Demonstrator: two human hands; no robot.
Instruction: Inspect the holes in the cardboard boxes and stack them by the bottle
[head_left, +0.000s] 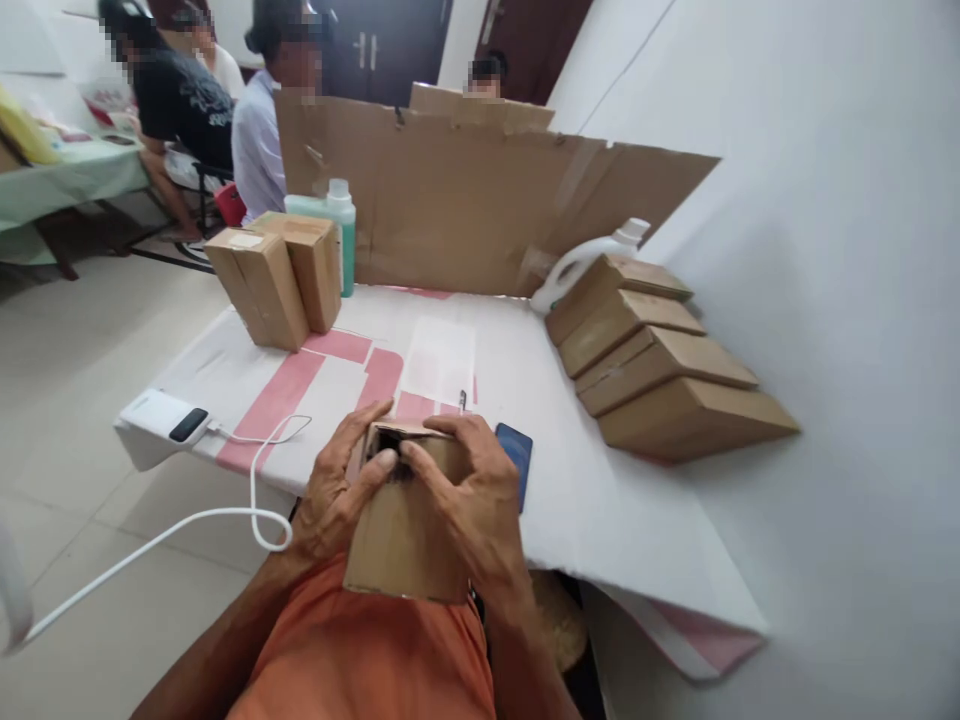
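While the left hand [337, 485] clasps a cardboard box [409, 545] at lower centre, the right hand [480, 490] grips its opposite side, thumbs nearly meeting.

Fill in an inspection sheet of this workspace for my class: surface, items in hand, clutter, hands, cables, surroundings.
Surface: cloth-covered table, white and pink.
Items in hand: cardboard box, upper end partly open; contents too dark to identify.
Clutter: two upright boxes left, four tilted boxes right, green container, white jug, phone, pen, white sheet.
Hands: left hand and right hand hold the cardboard box from either side, thumbs at its opening.
Cables: white cable runs from a white device, looping past the table's edge.
Surroundings: cardboard panel behind the table, wall right, people beyond.
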